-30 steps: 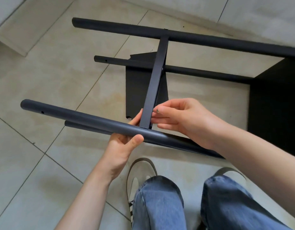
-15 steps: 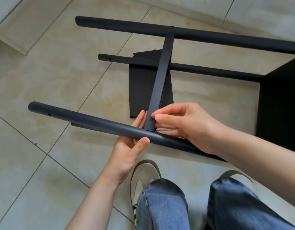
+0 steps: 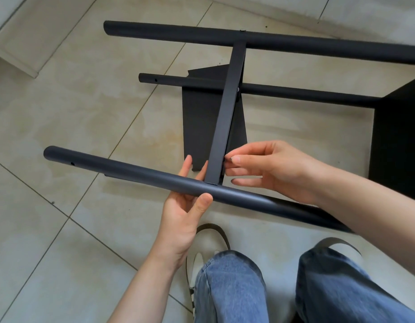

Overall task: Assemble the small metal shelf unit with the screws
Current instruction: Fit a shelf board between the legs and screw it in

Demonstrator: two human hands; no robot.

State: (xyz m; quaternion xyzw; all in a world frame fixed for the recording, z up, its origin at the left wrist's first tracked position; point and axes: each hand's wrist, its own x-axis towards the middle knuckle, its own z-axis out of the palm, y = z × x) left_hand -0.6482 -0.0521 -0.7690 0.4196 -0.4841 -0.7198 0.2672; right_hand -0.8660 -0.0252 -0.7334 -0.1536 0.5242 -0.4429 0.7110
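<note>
Nearest us, our left hand (image 3: pixel 185 203) cups the dark round metal tube (image 3: pixel 131 173) from below, thumb curled over its near side, fingers up behind it. Just beyond, our right hand (image 3: pixel 271 169) pinches something tiny between thumb and forefinger (a screw, we'd guess; too small to tell), touching the right edge of the flat dark metal crossbar (image 3: pixel 227 113). That bar's long axis runs away from our fingertips toward the far thick tube (image 3: pixel 271 43); its near end meets the held tube just below the pinch. The right hand is nearer that joint. Farther off, the thinner dark rod (image 3: pixel 283 92).
</note>
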